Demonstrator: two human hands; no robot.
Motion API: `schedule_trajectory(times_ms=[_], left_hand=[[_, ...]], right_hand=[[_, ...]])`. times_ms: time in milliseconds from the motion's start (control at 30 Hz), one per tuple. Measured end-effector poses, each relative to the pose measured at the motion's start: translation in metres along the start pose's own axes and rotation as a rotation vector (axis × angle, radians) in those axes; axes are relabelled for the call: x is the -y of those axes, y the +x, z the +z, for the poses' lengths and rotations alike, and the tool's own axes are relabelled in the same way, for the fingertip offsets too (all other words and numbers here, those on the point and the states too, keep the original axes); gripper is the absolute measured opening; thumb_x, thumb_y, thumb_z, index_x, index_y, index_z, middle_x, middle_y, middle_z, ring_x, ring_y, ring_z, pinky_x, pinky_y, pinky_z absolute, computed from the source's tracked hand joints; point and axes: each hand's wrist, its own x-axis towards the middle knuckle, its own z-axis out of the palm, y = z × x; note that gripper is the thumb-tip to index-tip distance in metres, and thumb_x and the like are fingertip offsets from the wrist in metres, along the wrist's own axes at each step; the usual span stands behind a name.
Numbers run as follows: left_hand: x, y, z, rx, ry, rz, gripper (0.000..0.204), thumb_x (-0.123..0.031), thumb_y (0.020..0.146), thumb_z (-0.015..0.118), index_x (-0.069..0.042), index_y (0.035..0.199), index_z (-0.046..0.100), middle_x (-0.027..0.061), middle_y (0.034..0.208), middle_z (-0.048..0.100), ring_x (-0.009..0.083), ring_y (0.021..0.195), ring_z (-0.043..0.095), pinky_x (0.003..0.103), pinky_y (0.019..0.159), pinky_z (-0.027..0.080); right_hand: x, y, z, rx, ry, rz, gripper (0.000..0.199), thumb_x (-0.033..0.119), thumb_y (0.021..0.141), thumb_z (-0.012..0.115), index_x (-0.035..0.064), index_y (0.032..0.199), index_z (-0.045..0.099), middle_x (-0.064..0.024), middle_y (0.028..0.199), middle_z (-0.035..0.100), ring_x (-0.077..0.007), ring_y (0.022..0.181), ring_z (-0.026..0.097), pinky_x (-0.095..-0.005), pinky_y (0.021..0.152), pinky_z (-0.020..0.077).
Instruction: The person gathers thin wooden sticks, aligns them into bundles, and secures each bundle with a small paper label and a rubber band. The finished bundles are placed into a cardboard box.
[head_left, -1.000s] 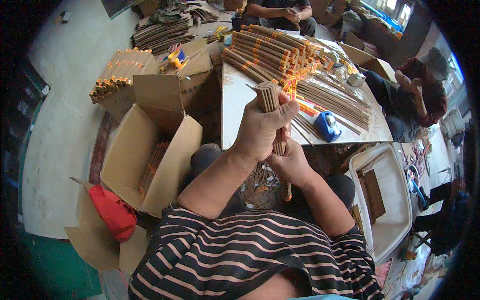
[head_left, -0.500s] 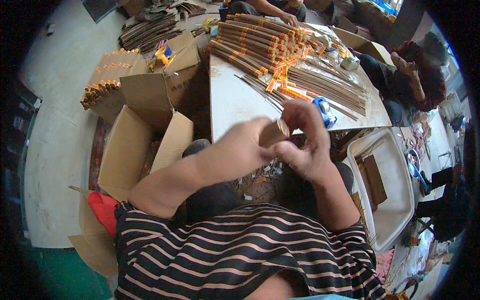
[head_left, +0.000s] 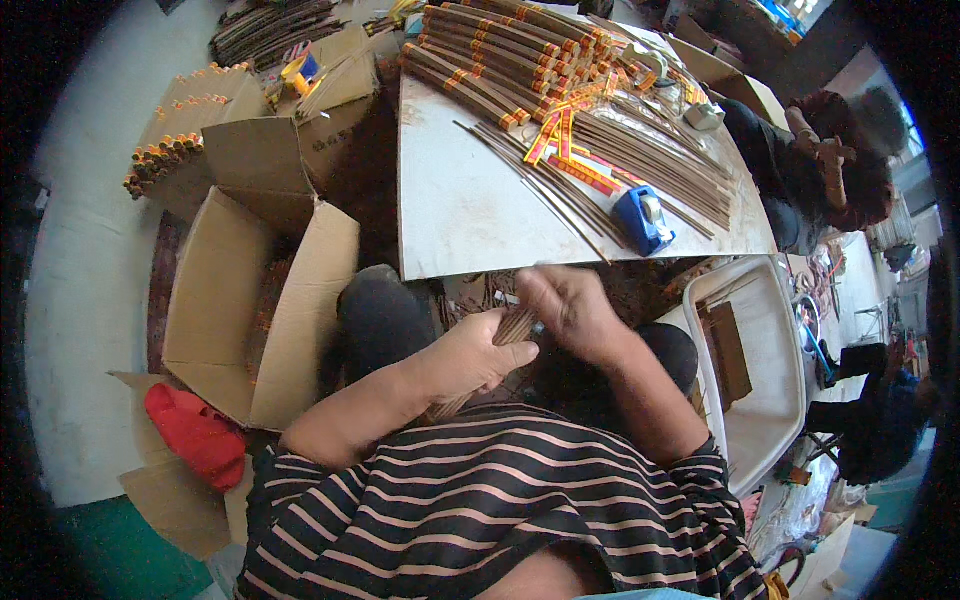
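Observation:
Low over my lap, my left hand (head_left: 468, 352) is wrapped round a bundle of thin brown sticks (head_left: 516, 327). The bundle slants, its upper end standing out above the thumb and its lower end showing by my shirt. Just right of that upper end is my right hand (head_left: 578, 315), its fingers curled in and slightly blurred; whatever they may hold is hidden. On the white table (head_left: 450, 220) ahead are loose brown sticks (head_left: 660, 165), red-and-yellow paper strips (head_left: 580, 172) and a blue tape dispenser (head_left: 642, 220) near the front edge.
Banded stick bundles (head_left: 500, 60) are piled at the table's far side. An open cardboard box (head_left: 215, 290) stands to my left, with a red cloth (head_left: 195, 435) nearby. On the right lies a white plastic tub (head_left: 765, 420). A person (head_left: 835, 160) sits beyond the table's right side.
Both hands have come down from the table edge toward my lap. The bundle has come down in my left hand. My view has shifted, bringing the whole tape dispenser into sight.

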Motion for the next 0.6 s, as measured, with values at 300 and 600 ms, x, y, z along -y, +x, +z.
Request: schedule_trajectory(times_ms=[300,600], left_hand=[[0.011,0.019,-0.038,-0.02,-0.133,-0.031,0.027,-0.025,0.085,0.058,-0.003,0.091,0.043,-0.0007,0.061,0.043,0.0058,0.046,0.039,0.019,0.041,0.035],[0.015,0.032,-0.057,-0.023,-0.196,-0.047,0.023,-0.023,0.086,0.056,-0.004,0.089,0.043,-0.0012,0.06,0.043,0.0057,0.046,0.039,0.019,0.041,0.034]], right_hand=[[-0.125,0.135,-0.082,-0.381,-0.915,0.068,0.023,0.022,0.075,0.063,0.0076,0.093,0.063,-0.0139,0.102,0.057,-0.0299,0.1,0.051,-0.0394,0.082,0.0427],[-0.148,0.162,-0.097,-0.258,-0.711,-0.009,0.011,0.016,0.073,0.062,0.0062,0.079,0.062,-0.0137,0.081,0.06,-0.0312,0.076,0.058,-0.0389,0.069,0.0457]])
